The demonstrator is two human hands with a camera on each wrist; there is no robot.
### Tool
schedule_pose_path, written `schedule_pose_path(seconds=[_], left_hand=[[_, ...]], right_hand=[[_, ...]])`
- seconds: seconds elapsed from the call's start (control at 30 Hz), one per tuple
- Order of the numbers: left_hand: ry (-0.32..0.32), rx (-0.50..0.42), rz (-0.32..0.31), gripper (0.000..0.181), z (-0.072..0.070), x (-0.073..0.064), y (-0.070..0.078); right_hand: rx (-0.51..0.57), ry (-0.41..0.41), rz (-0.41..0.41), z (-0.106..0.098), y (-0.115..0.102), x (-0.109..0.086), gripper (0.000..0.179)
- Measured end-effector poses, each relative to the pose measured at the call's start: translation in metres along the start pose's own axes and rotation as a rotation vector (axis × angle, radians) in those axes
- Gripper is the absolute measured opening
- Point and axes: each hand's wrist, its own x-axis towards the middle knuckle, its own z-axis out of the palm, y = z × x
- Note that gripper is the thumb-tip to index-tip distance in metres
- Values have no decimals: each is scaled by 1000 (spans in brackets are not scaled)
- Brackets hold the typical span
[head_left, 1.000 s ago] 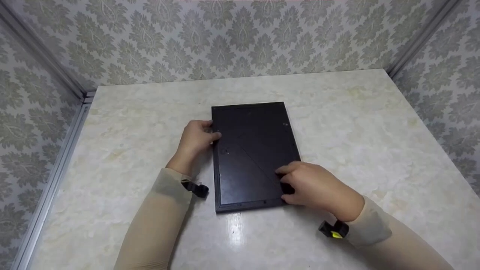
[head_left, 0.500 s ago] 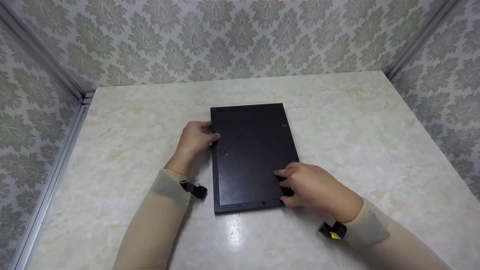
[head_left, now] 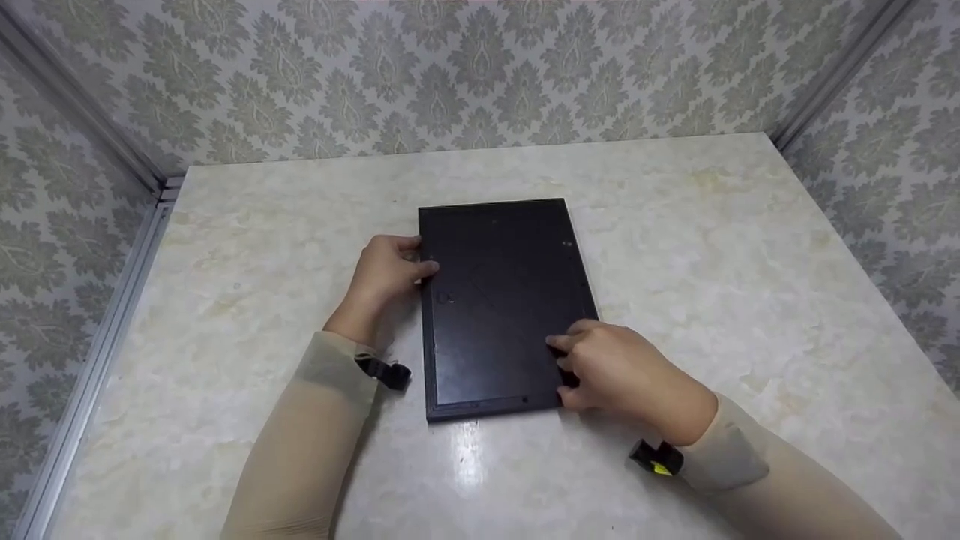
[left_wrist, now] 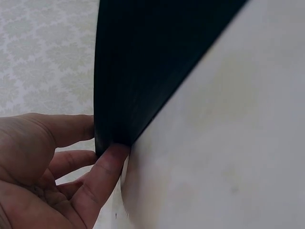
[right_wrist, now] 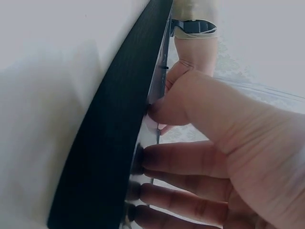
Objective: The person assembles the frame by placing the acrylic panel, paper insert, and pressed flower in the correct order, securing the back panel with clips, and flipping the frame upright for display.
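A black picture frame [head_left: 495,322], seemingly back side up, lies on the table with small clips along its border. My left hand [head_left: 386,270] pinches its left edge, thumb lying over the border. In the left wrist view that hand [left_wrist: 66,171] holds the edge of the dark frame [left_wrist: 133,62] between thumb and fingers. At the lower right, my right hand [head_left: 630,375] rests its fingertips on the back panel. The right wrist view shows this hand's fingers [right_wrist: 186,157] fairly straight against the panel, beside the frame's thick side [right_wrist: 105,129]. What lies under that hand is hidden.
A marbled light table [head_left: 735,300] carries the frame. Patterned wallpaper [head_left: 480,75] stands behind and at both sides, with metal rails [head_left: 105,337] at the left edge. Small black cameras are strapped on the left wrist [head_left: 384,371] and right wrist [head_left: 656,456].
Both hands keep their places on the frame. A thin diagonal line on the back panel, plain a second ago, has faded from sight. The whole view has shifted slightly.
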Motion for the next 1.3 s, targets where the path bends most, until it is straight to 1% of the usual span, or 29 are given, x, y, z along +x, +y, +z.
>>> schedule_pose_path(seconds=[0.33, 0.57, 0.73, 0.8, 0.93, 1.03, 1.17, 1.23, 1.3], left_hand=[[-4, 19, 14, 67, -1, 4, 2], [-3, 14, 3, 68, -1, 4, 3], [-9, -5, -8, 67, -1, 4, 2], [-7, -6, -8, 66, 0, 4, 2], [-2, -6, -5, 67, 0, 3, 2], [-3, 4, -15, 68, 0, 1, 3], [1, 15, -24, 69, -1, -1, 3], [-3, 5, -24, 69, 0, -1, 2], [-12, -9, -23, 69, 1, 0, 1]], right_hand=[[14, 2, 27, -2, 2, 2, 23], [50, -21, 58, -2, 2, 6, 21], [49, -36, 61, -2, 3, 8, 18], [38, -27, 61, -2, 2, 8, 16], [-12, 29, 65, 1, 2, 11, 14], [-23, 33, 47, 0, 4, 12, 14], [48, -17, 10, -5, 11, 10, 9], [90, -32, 9, -6, 14, 8, 15], [129, -42, 34, -6, 17, 6, 21]])
